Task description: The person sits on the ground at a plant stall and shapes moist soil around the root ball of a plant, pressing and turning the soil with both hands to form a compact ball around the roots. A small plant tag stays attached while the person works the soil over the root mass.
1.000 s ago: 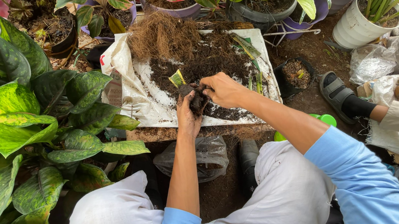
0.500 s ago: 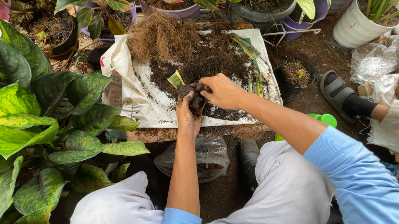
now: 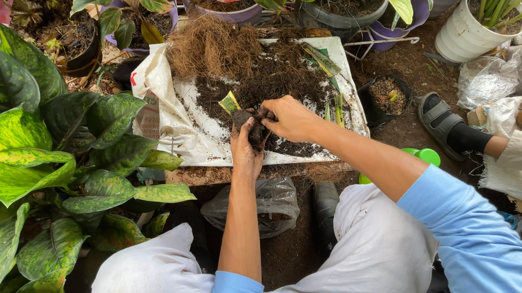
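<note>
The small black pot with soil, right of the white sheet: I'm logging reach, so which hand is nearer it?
Right. The right hand lies left of the small black pot; the left hand is farther left.

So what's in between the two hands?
In the head view, a dark clump of soil and roots sits between the left hand and right hand; both grip it, over the white sheet.

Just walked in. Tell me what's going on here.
A person sits among potted plants, both hands over a white sheet spread with dark soil and brown fibre. The left hand and right hand together hold a small dark clump of soil and roots, with a small green leaf beside it. Another person's sandalled foot rests at the right.
</note>
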### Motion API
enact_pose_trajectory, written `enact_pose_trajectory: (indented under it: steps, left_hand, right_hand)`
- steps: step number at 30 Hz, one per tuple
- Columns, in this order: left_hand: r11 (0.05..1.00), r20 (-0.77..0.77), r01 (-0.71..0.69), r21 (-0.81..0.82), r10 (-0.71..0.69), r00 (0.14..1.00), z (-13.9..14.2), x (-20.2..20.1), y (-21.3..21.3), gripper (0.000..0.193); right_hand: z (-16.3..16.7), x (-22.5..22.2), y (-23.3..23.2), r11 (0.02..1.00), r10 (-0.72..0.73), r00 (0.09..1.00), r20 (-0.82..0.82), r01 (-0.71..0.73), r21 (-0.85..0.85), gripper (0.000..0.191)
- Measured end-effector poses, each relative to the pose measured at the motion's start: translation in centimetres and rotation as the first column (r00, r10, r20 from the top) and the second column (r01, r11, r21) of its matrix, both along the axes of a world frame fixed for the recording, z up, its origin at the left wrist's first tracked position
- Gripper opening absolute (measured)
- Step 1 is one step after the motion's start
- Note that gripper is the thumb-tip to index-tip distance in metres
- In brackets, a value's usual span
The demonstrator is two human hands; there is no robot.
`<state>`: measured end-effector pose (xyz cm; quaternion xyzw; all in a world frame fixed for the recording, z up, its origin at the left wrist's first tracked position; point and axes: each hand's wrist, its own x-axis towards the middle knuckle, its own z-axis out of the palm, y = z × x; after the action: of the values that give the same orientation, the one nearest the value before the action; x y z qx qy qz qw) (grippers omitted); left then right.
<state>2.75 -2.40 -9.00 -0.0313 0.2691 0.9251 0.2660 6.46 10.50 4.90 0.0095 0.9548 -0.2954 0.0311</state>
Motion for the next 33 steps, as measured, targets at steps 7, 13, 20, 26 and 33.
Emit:
enact_pose_trajectory:
  steps: [7, 13, 20, 26, 33]
  left_hand:
    - [1.000, -0.016, 0.002, 0.029, -0.002, 1.000, 0.1, -0.1, -0.1, 0.024]
    - [1.000, -0.026, 0.005, 0.021, -0.005, 1.000, -0.2, -0.1, -0.1, 0.023]
    - [0.998, -0.057, 0.019, -0.052, -0.022, 0.998, 0.4, 0.2, -0.3, 0.027]
    - [0.999, -0.103, 0.007, -0.039, -0.011, 0.995, 1.0, 0.1, -0.2, 0.036]
    - [1.000, -0.087, 0.018, -0.001, -0.018, 0.996, 0.6, 0.1, -0.1, 0.033]
  right_hand:
    - [0.1, -0.3, 0.1, 1.000, 0.019, 1.000, 0.006, -0.019, -0.012, 0.025]
    - [0.8, -0.5, 0.1, 0.990, -0.084, 0.993, 0.087, 0.094, -0.109, 0.022]
    - [0.6, -0.3, 0.5, 0.993, -0.057, 0.993, 0.099, 0.067, -0.101, 0.022]
    - [0.5, -0.2, 0.3, 0.991, 0.014, 0.995, 0.097, 0.000, -0.137, 0.023]
    - [1.4, 0.1, 0.2, 0.994, 0.049, 0.998, 0.040, -0.045, -0.098, 0.026]
